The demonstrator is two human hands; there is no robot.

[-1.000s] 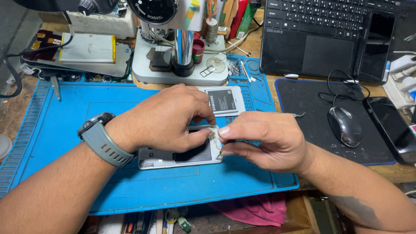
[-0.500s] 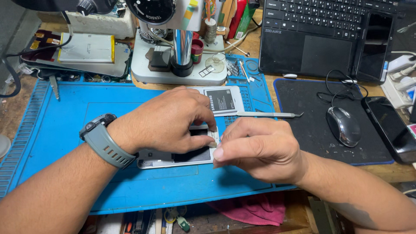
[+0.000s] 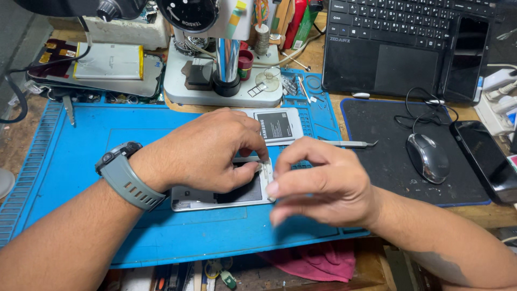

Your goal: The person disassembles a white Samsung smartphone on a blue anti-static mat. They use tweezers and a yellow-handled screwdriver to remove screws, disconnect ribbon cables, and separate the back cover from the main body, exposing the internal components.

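Under the left hand point(image 3: 207, 151), the opened phone point(image 3: 215, 195) seems mostly hidden.

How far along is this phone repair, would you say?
Done: the phone lies opened on the blue mat, its battery set aside. In hand: the left hand and right hand pinch at the phone's end. Left: the battery is not yet back in; tweezers lie unused.
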